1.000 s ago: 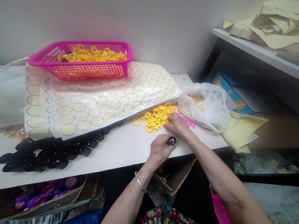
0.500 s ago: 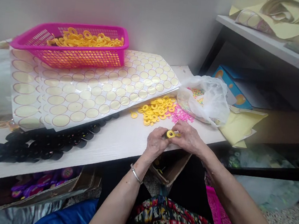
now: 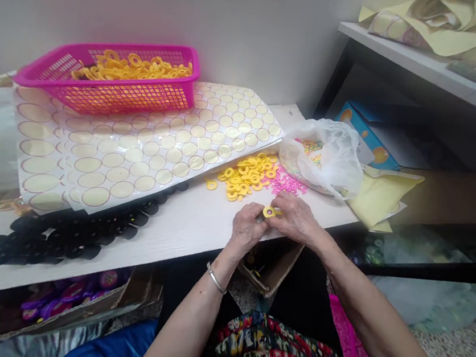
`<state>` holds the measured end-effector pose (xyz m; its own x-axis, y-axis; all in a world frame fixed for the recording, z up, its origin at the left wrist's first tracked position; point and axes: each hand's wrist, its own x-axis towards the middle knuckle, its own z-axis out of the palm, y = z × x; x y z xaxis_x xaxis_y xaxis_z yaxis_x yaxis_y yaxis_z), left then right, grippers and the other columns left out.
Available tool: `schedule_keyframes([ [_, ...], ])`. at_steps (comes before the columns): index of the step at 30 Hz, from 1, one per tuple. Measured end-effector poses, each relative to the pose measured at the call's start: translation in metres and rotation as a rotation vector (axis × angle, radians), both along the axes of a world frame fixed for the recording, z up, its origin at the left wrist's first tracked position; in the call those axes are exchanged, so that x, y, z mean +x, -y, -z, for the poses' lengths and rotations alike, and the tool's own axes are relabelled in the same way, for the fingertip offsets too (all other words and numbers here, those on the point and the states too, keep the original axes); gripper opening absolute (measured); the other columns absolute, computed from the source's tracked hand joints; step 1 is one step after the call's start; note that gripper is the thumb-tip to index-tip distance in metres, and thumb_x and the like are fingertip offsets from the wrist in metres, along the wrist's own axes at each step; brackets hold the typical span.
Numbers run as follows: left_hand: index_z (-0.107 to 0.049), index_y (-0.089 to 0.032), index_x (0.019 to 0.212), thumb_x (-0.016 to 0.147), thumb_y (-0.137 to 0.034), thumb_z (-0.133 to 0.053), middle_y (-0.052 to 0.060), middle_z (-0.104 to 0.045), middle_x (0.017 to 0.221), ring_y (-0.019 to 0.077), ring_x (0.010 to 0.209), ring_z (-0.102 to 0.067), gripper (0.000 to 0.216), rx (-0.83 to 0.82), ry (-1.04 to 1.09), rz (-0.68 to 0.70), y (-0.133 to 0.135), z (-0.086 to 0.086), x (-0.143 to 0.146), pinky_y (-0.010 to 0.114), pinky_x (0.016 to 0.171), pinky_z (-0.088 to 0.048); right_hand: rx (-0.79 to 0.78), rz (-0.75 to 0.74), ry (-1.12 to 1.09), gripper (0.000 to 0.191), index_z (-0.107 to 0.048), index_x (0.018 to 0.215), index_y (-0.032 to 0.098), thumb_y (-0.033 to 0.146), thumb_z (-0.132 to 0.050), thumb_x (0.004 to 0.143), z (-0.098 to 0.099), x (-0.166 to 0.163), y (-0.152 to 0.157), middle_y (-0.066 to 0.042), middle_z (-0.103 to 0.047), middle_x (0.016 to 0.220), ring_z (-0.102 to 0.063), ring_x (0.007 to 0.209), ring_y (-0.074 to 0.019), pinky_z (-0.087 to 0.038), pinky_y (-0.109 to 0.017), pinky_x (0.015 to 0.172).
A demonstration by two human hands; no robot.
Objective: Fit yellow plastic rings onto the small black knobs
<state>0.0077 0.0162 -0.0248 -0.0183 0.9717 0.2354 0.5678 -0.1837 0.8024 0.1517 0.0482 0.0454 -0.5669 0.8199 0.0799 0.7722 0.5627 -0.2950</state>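
Close together at the table's front edge, my two hands pinch a small yellow ring piece (image 3: 269,212) with a pinkish spot in its dark centre. My left hand (image 3: 248,225), a silver bangle on its wrist, grips it from the left, fingers closed. From the right, the closed fingers of my right hand (image 3: 296,216) hold its yellow tab. What lies beneath the ring is mostly hidden by the fingers. Just beyond the hands lie a heap of yellow ring pieces (image 3: 244,174) and a scatter of tiny pink beads (image 3: 288,182).
Black rounded pieces (image 3: 72,234) lie overlapping along the front left. Behind them, a pink basket (image 3: 131,93) of yellow rings rests on sticker sheets (image 3: 137,161). A plastic bag (image 3: 333,169) of coloured beads sits right. Below the hands is an open cardboard box (image 3: 275,271).
A pinkish spot now shows in the ring's centre, where it looked dark before. The ring has shifted slightly left, and the black part by my left fingers shows less. The view has moved a little.
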Motion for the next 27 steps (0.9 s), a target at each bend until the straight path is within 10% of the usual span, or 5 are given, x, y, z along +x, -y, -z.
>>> schedule_keyframes([
  [10,-0.068,-0.015,0.081,0.069,-0.026,-0.056,0.002,-0.064,0.075,0.0116,0.065,-0.052,0.021,-0.184,0.599,-0.083,-0.007,-0.020,-0.008,0.024,0.063,-0.041,0.022,-0.016,-0.034,0.014,-0.060,0.076,0.015,0.029,-0.056,0.075,-0.006,-0.005,0.002,-0.005,-0.056,0.083,-0.048,0.081,-0.0174,-0.033,-0.027,0.068],
  [21,-0.070,-0.014,0.073,0.068,-0.035,-0.059,0.001,-0.064,0.066,0.0128,0.065,-0.053,0.024,-0.267,0.479,-0.095,-0.014,-0.027,0.001,0.023,0.061,-0.040,-0.135,0.156,-0.568,0.029,-0.060,0.091,0.014,0.031,-0.068,0.069,0.018,0.001,0.010,-0.004,-0.055,0.089,-0.049,0.084,-0.0155,-0.038,-0.026,0.072],
  [27,-0.068,-0.013,0.070,0.068,-0.034,-0.061,-0.002,-0.059,0.058,0.0101,0.059,-0.049,0.022,-0.263,0.457,-0.084,-0.012,-0.033,0.003,0.022,0.060,-0.038,-0.277,0.388,-0.694,0.029,-0.061,0.072,0.015,0.032,-0.043,0.087,0.021,-0.009,0.009,-0.001,-0.054,0.075,-0.049,0.071,-0.0110,-0.037,-0.023,0.067],
])
